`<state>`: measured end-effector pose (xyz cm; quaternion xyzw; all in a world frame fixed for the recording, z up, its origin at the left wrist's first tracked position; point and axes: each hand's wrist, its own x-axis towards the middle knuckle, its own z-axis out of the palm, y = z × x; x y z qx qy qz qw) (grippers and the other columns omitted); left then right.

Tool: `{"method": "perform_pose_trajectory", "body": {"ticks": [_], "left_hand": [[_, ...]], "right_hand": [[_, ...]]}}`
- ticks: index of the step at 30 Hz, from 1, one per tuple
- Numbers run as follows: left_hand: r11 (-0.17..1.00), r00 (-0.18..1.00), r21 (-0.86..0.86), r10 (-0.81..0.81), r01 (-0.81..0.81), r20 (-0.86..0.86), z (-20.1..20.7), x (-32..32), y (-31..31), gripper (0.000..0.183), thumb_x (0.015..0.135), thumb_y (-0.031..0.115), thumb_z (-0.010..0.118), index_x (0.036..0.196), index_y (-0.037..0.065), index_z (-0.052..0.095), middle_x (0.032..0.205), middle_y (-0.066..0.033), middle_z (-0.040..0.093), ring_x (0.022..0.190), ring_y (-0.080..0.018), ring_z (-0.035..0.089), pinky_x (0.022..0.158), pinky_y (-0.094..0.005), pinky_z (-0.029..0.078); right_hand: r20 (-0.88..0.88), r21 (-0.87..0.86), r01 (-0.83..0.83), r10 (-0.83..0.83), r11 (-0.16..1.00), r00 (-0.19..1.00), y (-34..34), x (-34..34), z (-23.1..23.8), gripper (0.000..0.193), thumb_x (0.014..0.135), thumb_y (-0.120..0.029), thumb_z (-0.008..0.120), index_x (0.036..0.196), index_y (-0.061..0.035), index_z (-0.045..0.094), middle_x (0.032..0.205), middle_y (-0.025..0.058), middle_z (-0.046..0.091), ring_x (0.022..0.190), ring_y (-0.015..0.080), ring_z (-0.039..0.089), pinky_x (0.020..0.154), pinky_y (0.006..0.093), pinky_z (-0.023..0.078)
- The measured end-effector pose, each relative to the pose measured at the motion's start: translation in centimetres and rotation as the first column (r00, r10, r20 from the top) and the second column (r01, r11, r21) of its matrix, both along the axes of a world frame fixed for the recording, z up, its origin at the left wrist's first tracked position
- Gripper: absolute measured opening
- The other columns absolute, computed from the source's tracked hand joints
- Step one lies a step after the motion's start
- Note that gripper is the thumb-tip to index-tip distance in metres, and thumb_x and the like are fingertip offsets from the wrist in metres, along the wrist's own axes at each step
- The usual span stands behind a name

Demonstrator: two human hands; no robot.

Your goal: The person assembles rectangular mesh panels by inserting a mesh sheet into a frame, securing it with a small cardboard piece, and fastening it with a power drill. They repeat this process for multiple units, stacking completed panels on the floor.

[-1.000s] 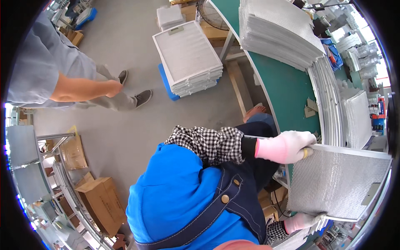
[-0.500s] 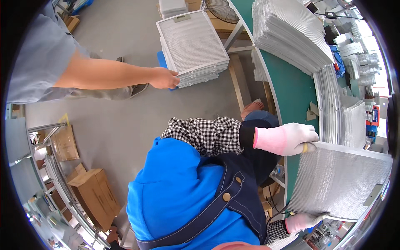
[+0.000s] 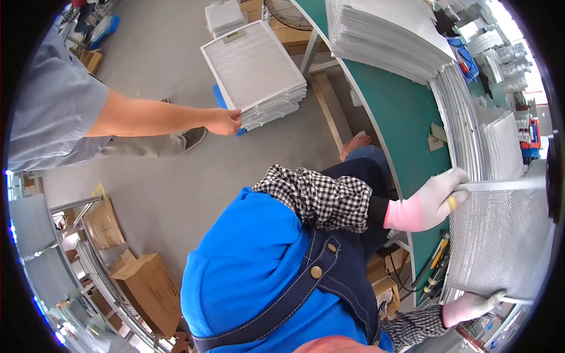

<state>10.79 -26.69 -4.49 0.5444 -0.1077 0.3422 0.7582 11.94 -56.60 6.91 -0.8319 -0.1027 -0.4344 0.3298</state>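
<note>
A silver mesh filter panel [image 3: 500, 235] with a pale metal frame is held over the green table. My left hand [image 3: 438, 197], in a white glove with a pink cuff, is closed on the frame at the panel's upper left corner. Gloved the same way, my right hand [image 3: 474, 307] grips the lower edge, its fingers partly hidden by the panel. Beside my left hand stands a row of upright mesh sheets [image 3: 462, 117]. A tall pile of mesh sheets [image 3: 385, 35] lies farther up the table.
At the left, another person's hand [image 3: 223, 122] touches the corner of a stack of framed panels [image 3: 253, 65]. Yellow-handled tools [image 3: 436, 259] lie on the green table [image 3: 388, 97] near my panel. Cardboard boxes [image 3: 147, 291], a metal rack [image 3: 88, 259] and a fan [image 3: 288, 13] stand around.
Both my hands have shifted right with the panel, which now stands more steeply and uncovers the yellow-handled tools. The other person's hand stays at the stack's corner.
</note>
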Motion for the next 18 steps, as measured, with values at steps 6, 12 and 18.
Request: {"method": "perform_pose_trajectory", "body": {"ticks": [6, 12, 18], "left_hand": [[0.454, 0.441, 0.165, -0.612, 0.875, -0.656, -8.2, -6.6, -2.4, 0.058, 0.099, 0.042, 0.058, 0.122, -0.011, 0.052, 0.127, -0.0293, 0.054, 0.117, -0.0438, 0.058, 0.097, -0.0461, 0.049], [-0.298, 0.425, 0.51, -0.306, 0.807, -0.852, -4.0, -6.6, 8.4, 0.047, 0.095, 0.047, 0.06, 0.117, 0.006, 0.067, 0.118, -0.0195, 0.065, 0.112, -0.0345, 0.063, 0.091, -0.0466, 0.052], [0.181, 0.93, 0.913, 0.027, -0.364, 0.366, 0.5, 3.9, 4.3, 0.022, 0.077, 0.03, 0.07, 0.082, 0.008, 0.07, 0.079, -0.0101, 0.069, 0.079, -0.0268, 0.071, 0.066, -0.0402, 0.054]], "right_hand": [[-0.751, 0.027, -0.099, 0.086, 0.995, 0.655, -6.3, 3.2, 0.5, 0.063, 0.097, -0.032, 0.059, 0.146, 0.006, 0.045, 0.136, 0.0189, 0.059, 0.134, 0.0316, 0.048, 0.118, 0.0392, 0.03], [-0.967, 0.167, -0.179, 0.197, 0.97, 0.162, 0.6, 3.1, -9.4, 0.061, 0.089, -0.022, 0.068, 0.14, 0.008, 0.051, 0.116, 0.0082, 0.064, 0.1, 0.0162, 0.059, 0.088, 0.0298, 0.046], [-0.963, 0.255, -0.561, 0.259, 0.788, -0.073, 10.4, 6.0, -6.7, 0.02, 0.085, -0.004, 0.064, 0.103, 0.0045, 0.066, 0.084, -0.0032, 0.061, 0.075, 0.0048, 0.052, 0.067, 0.0223, 0.043]]}}
